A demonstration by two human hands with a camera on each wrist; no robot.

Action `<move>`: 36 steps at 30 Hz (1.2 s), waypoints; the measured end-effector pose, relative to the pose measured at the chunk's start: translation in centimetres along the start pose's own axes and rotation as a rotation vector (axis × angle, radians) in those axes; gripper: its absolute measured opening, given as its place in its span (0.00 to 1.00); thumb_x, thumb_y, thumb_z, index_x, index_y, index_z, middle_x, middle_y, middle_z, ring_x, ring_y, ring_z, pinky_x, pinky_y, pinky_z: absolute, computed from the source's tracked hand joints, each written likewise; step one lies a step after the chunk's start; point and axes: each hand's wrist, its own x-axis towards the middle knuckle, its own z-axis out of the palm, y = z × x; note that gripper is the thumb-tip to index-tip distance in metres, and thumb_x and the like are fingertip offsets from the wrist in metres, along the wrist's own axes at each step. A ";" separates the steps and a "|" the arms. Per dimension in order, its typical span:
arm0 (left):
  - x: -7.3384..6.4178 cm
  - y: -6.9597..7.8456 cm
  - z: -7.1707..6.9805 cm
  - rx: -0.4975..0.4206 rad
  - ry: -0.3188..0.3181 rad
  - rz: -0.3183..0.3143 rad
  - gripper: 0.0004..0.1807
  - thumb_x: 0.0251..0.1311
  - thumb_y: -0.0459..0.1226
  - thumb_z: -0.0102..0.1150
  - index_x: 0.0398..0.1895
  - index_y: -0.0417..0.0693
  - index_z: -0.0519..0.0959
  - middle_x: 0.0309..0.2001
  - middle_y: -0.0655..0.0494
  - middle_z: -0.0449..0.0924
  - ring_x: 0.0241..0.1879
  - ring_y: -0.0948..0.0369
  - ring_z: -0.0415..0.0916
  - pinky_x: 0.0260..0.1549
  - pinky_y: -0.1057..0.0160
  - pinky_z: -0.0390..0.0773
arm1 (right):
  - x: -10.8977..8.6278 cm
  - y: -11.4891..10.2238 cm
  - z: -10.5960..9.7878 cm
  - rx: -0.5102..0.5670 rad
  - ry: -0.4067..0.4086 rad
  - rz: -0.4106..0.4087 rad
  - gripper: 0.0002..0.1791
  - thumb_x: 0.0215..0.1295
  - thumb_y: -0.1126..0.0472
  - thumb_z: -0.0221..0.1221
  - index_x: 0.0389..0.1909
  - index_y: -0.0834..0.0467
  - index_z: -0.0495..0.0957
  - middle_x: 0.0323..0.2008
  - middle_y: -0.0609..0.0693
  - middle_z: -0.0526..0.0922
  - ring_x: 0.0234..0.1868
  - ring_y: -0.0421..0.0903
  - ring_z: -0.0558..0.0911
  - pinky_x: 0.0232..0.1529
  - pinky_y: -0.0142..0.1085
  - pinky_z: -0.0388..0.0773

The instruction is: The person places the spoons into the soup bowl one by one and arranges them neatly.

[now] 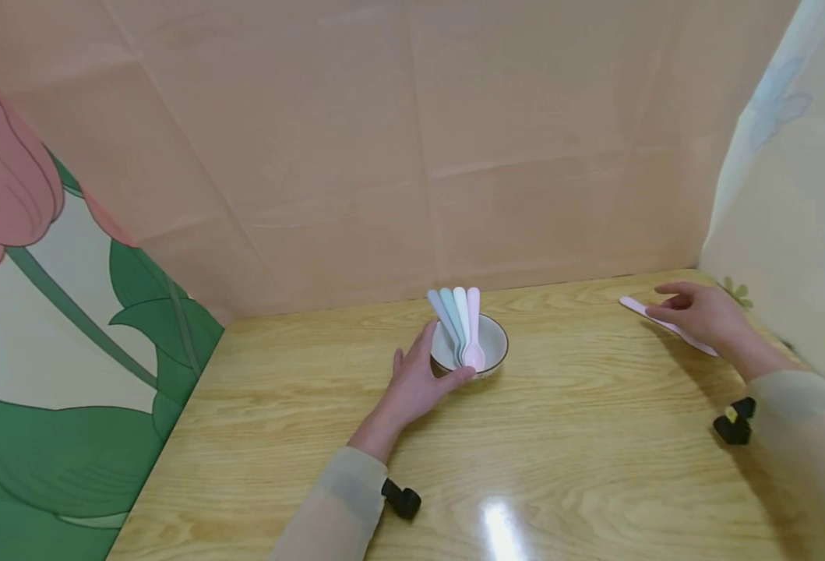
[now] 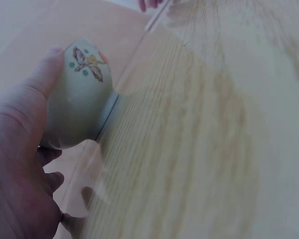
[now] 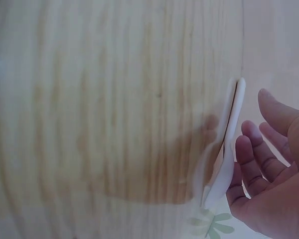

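A small round bowl (image 1: 496,344) with a dark rim stands near the back edge of the table. Several spoons lean together in it: lavender (image 1: 442,308), teal (image 1: 452,306), white (image 1: 461,302) and pink (image 1: 474,312). My left hand (image 1: 415,387) holds the bowl from its left and near side, thumb at the front rim. The left wrist view shows a flower pattern on the bowl's (image 2: 82,99) outside. To the right lies another pink spoon (image 3: 231,129) on the wood. Just above it my right hand (image 1: 710,315) hovers with parted fingers, holding nothing.
The wood-grain table (image 1: 559,436) runs back to a plain pinkish backdrop (image 1: 328,156). A flower-printed panel (image 1: 68,351) closes the left side, and a pale printed panel (image 1: 798,234) stands close to the right hand. Black wrist mounts (image 1: 403,500) sit on the sleeves.
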 end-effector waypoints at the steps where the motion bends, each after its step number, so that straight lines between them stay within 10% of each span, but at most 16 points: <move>1: 0.0 0.0 0.0 0.000 0.001 0.001 0.56 0.68 0.64 0.72 0.90 0.61 0.53 0.83 0.58 0.65 0.84 0.56 0.58 0.80 0.28 0.35 | 0.0 0.1 0.0 0.002 0.001 -0.003 0.39 0.81 0.44 0.66 0.75 0.70 0.71 0.55 0.71 0.87 0.59 0.75 0.81 0.52 0.55 0.74; 7: 0.0 -0.1 0.1 -0.004 0.003 0.005 0.56 0.67 0.65 0.72 0.90 0.62 0.53 0.82 0.59 0.66 0.83 0.56 0.58 0.80 0.28 0.35 | 0.1 0.3 0.3 0.006 0.007 -0.021 0.36 0.80 0.48 0.67 0.73 0.72 0.72 0.54 0.72 0.87 0.56 0.73 0.83 0.44 0.40 0.74; 36: 0.1 -0.2 0.1 0.006 -0.006 -0.005 0.58 0.67 0.67 0.70 0.91 0.62 0.51 0.85 0.59 0.62 0.84 0.56 0.56 0.81 0.29 0.34 | 0.7 1.0 0.6 -0.009 -0.034 -0.019 0.34 0.75 0.54 0.72 0.68 0.74 0.75 0.44 0.62 0.87 0.40 0.51 0.80 0.42 0.41 0.74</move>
